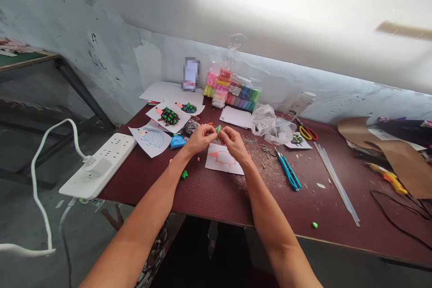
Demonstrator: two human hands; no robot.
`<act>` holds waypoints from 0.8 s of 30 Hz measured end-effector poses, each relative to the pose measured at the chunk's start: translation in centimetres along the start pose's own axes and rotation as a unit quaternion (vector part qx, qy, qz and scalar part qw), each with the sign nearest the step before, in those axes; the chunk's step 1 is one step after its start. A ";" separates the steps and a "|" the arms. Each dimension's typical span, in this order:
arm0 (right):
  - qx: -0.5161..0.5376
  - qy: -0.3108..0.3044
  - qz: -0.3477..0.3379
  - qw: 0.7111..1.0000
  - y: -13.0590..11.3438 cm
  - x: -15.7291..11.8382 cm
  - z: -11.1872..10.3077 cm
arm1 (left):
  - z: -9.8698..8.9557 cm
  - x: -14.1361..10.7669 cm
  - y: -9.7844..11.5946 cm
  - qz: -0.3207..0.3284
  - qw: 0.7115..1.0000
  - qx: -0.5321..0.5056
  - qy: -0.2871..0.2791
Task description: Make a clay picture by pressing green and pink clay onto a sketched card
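My left hand [200,138] and my right hand [234,143] meet above the table, their fingertips pinching a small piece of green modelling clay [218,129]. Just below them lies a white sheet with an orange pig drawing [221,160]. Left of my left hand sit a crumpled lump of blue clay [177,141] and a sheet with a hedgehog drawing [151,141]. A sheet with a green-and-dark clay hedgehog [168,116] lies beyond it. A bit of green clay [184,174] rests on the table below my left wrist.
The dark red table [209,198] holds a bag of coloured clay packs [232,92], seed shells [266,150], a blue craft cutter [288,171], and yellow-red scissors [308,132]. A white power strip [97,166] sits at its left edge. Brown sheet material [401,157] lies at the right.
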State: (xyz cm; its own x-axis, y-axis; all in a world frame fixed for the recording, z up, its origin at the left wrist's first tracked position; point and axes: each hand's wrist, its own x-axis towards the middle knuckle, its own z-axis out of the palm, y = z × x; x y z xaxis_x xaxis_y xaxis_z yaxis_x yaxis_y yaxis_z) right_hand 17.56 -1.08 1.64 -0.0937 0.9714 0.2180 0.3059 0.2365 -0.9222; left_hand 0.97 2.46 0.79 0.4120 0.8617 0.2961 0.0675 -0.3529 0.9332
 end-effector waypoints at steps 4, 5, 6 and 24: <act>-0.051 0.013 -0.013 0.999 -0.1 -0.1 0.1 | 0.0 0.1 -0.1 0.002 0.999 0.036 0.019; -0.061 0.017 -0.018 0.998 -0.1 -0.2 0.0 | -0.1 0.1 -0.1 0.000 0.999 0.034 0.014; -0.069 0.017 -0.022 0.997 -0.2 -0.2 -0.1 | -0.1 0.1 -0.1 0.000 0.999 0.033 0.009; -0.244 0.021 -0.032 0.969 -0.7 -0.6 0.6 | 0.4 0.1 -1.0 -0.001 0.997 0.074 0.037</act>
State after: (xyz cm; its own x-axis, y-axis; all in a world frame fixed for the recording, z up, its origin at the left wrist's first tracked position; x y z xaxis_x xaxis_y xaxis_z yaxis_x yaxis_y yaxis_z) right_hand 16.86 -1.85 1.95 -0.0910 0.9522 0.2916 0.7137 0.2665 -0.6477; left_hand 1.32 2.77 -0.14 0.3432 0.8851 0.3143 0.2043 -0.3970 0.8948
